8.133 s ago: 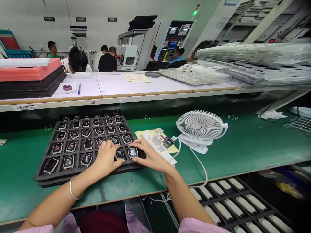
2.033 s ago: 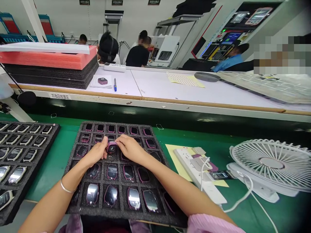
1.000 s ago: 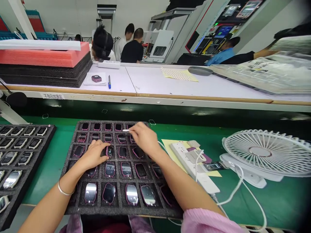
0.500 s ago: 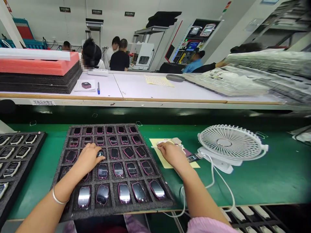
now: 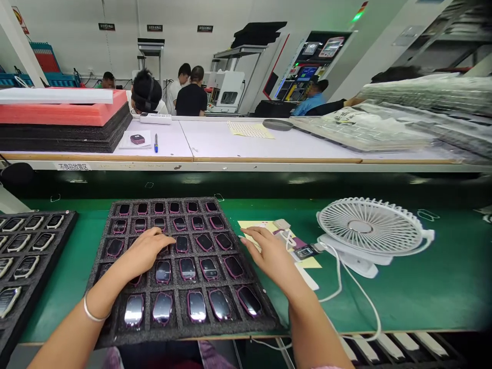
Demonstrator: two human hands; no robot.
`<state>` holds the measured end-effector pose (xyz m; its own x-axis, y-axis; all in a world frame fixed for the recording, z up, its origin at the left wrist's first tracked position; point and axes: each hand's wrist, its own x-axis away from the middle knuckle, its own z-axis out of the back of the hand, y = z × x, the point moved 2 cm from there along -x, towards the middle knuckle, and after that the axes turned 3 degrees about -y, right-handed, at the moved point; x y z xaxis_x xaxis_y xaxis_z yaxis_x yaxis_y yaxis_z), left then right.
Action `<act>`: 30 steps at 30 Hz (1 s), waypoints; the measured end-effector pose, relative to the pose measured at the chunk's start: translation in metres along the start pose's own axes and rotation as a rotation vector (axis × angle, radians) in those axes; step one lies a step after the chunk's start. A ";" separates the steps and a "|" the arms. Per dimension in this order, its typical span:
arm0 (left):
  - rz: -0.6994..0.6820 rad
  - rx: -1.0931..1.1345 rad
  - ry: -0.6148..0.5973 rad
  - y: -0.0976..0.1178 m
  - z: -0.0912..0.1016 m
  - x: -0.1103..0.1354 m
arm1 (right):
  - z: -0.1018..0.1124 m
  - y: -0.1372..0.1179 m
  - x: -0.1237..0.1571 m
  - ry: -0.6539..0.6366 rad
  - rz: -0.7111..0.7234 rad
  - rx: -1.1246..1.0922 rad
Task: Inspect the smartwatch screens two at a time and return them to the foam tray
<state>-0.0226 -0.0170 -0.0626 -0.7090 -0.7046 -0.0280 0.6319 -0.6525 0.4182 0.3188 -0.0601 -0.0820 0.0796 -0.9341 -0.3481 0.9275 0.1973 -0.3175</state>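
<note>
White label [image 5: 72, 166] on the shelf edge, left of frame: Chinese characters, too small to read. Dark wall signs [image 5: 154, 28] at the top: illegible. The left hand [image 5: 145, 251] lies open, palm down, on the watches [image 5: 197, 306] in the black foam tray [image 5: 100, 312], lower centre. The right hand [image 5: 269, 252] is open, fingers spread, at the tray's right edge, covering part of the yellow sheet [image 5: 251, 225]. A white fan [image 5: 369, 231] stands to the right on the green tabletop [image 5: 423, 292]. Half a second earlier, the right fingers were pinching a small white strip.
</note>
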 end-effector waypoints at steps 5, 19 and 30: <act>0.118 -0.062 0.090 -0.005 0.004 0.001 | 0.001 -0.011 0.002 -0.014 -0.001 -0.016; 0.168 -0.003 -0.006 0.006 0.017 0.024 | -0.029 -0.006 0.048 -0.007 -0.199 -0.292; -0.094 -0.419 0.222 0.056 -0.115 0.139 | -0.018 0.023 0.090 -0.142 -0.203 -0.294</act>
<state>-0.0500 -0.1831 -0.1473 -0.7140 -0.6501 -0.2598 0.6725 -0.7401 0.0036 0.3411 -0.1346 -0.1370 -0.0260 -0.9907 -0.1332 0.7869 0.0619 -0.6139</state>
